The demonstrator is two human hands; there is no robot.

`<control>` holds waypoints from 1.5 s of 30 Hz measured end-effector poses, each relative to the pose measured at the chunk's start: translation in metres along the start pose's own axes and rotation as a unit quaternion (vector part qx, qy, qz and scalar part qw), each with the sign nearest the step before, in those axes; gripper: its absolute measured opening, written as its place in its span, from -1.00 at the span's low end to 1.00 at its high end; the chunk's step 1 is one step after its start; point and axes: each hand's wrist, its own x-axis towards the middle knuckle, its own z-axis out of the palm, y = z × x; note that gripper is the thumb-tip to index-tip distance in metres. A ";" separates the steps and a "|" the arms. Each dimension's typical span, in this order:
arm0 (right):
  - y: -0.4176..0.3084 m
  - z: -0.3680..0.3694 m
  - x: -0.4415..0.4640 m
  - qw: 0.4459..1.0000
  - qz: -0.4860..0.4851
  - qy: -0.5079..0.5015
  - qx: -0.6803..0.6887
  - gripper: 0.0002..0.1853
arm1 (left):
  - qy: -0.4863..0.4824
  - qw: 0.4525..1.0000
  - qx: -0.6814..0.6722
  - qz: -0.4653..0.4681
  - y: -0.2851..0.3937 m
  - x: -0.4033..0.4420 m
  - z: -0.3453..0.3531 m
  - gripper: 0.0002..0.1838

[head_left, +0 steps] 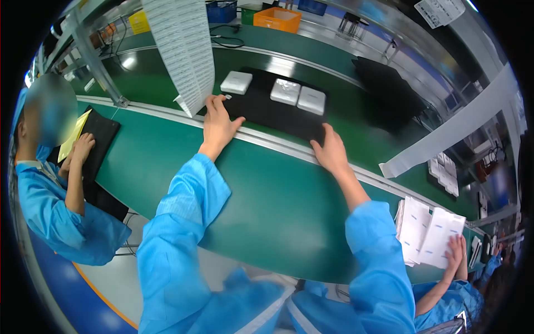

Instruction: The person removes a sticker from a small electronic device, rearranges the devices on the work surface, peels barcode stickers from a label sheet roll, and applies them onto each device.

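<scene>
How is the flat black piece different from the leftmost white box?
The flat black piece is dark; the leftmost white box is pale. The black piece is long and wide; the box is much smaller. Things sit on the black piece, none on the box. Both have straight sides.

Both hands (220,126) at black mat (261,107), white boxes (285,92)

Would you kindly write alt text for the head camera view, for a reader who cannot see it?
A person's left hand and right hand are at opposite ends of a flat black panel carrying three white boxes on a green surface. Blue-clad co-workers are on either side.
</scene>
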 end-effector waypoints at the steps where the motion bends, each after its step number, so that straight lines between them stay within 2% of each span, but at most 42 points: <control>1: 0.002 0.001 0.008 0.999 0.015 -0.016 0.023 -0.27 | 0.028 1.000 0.007 -0.002 -0.005 0.004 0.008 -0.19; 3: -0.009 -0.022 -0.007 0.998 0.024 -0.018 0.047 -0.28 | 0.071 0.997 0.006 0.015 -0.007 0.004 0.015 -0.28; 6: -0.032 -0.101 -0.103 0.999 0.021 0.029 0.010 -0.24 | 0.079 0.995 -0.035 0.046 -0.017 -0.011 0.015 -0.43; 7: -0.032 -0.124 -0.144 0.996 0.082 0.025 -0.029 -0.19 | 0.041 0.997 -0.049 0.033 -0.019 -0.024 0.013 -0.47; 9: -0.030 -0.148 -0.218 0.978 0.174 0.045 -0.106 -0.08 | 0.041 0.995 -0.087 0.021 -0.018 -0.028 0.006 -0.54; 10: -0.025 -0.146 -0.239 0.962 0.233 0.036 -0.140 -0.02 | 0.038 0.994 -0.107 0.005 -0.018 -0.026 0.005 -0.58; 11: -0.016 -0.140 -0.258 0.955 0.251 0.034 -0.153 0.07 | 0.044 0.993 -0.106 0.027 -0.010 -0.023 0.001 -0.63; 14: -0.026 -0.133 -0.264 0.931 0.309 0.002 -0.192 0.09 | 0.014 0.987 -0.158 0.006 0.001 -0.027 0.003 -0.67; 18: -0.011 -0.117 -0.261 0.935 0.295 0.047 -0.190 0.02 | -0.002 0.975 -0.207 0.085 0.023 -0.042 -0.011 -0.79; 20: -0.005 -0.117 -0.257 0.962 0.226 0.051 -0.144 -0.02 | -0.048 0.952 -0.296 0.063 0.032 -0.053 -0.017 -0.83; 22: -0.022 -0.132 -0.229 0.983 0.143 -0.065 -0.090 -0.03 | -0.189 0.864 -0.452 -0.119 0.030 -0.063 -0.021 -0.86; 23: -0.028 -0.137 -0.214 0.989 0.070 -0.123 -0.043 -0.04 | -0.209 0.839 -0.481 -0.147 0.037 -0.065 -0.028 -0.83; 24: -0.036 -0.136 -0.196 0.990 0.061 -0.127 -0.033 -0.04 | -0.232 0.809 -0.512 -0.175 0.044 -0.068 -0.035 -0.79; 25: -0.042 -0.135 -0.177 0.981 0.005 -0.194 0.013 -0.05 | -0.230 0.813 -0.504 -0.178 0.047 -0.071 -0.041 -0.79; 26: -0.046 -0.131 -0.158 0.963 -0.049 -0.259 0.056 -0.06 | -0.256 0.785 -0.529 -0.198 0.051 -0.072 -0.045 -0.76; 27: -0.051 -0.122 -0.138 0.948 -0.104 -0.294 0.061 -0.09 | -0.281 0.753 -0.555 -0.217 0.053 -0.073 -0.046 -0.73; 30: -0.070 -0.089 -0.086 0.890 -0.198 -0.410 0.004 -0.11 | -0.342 0.711 -0.568 -0.236 0.049 -0.072 -0.045 -0.67; 31: -0.073 -0.080 -0.079 0.889 -0.199 -0.412 0.007 -0.11 | -0.341 0.712 -0.566 -0.239 0.050 -0.075 -0.045 -0.67; 33: -0.076 -0.066 -0.064 0.850 -0.259 -0.458 0.010 -0.09 | -0.362 0.691 -0.579 -0.239 0.052 -0.077 -0.045 -0.64; 37: -0.071 -0.063 -0.063 0.850 -0.288 -0.441 -0.003 -0.05 | -0.375 0.671 -0.593 -0.241 0.060 -0.081 -0.054 -0.61; 39: -0.068 -0.075 -0.079 0.919 -0.219 -0.322 0.067 -0.09 | -0.350 0.631 -0.640 -0.263 0.075 -0.084 -0.064 -0.55; 40: -0.067 -0.076 -0.088 0.919 -0.219 -0.321 0.067 -0.09 | -0.351 0.631 -0.640 -0.262 0.084 -0.089 -0.069 -0.55; 41: -0.065 -0.075 -0.099 0.935 -0.123 -0.261 0.205 -0.18 | -0.354 0.620 -0.655 -0.247 0.096 -0.098 -0.075 -0.51; 42: -0.060 -0.076 -0.112 0.921 -0.022 -0.193 0.337 -0.26 | -0.357 0.609 -0.669 -0.232 0.107 -0.109 -0.080 -0.46; 43: -0.061 -0.072 -0.121 0.884 0.031 -0.138 0.446 -0.48 | -0.379 0.595 -0.677 -0.209 0.112 -0.120 -0.078 -0.41; 44: -0.058 -0.071 -0.125 0.884 0.035 -0.133 0.447 -0.48 | -0.385 0.593 -0.676 -0.209 0.120 -0.128 -0.080 -0.41; 45: -0.058 -0.071 -0.129 0.818 0.108 -0.143 0.547 -0.53 | -0.404 0.594 -0.666 -0.199 0.129 -0.136 -0.084 -0.40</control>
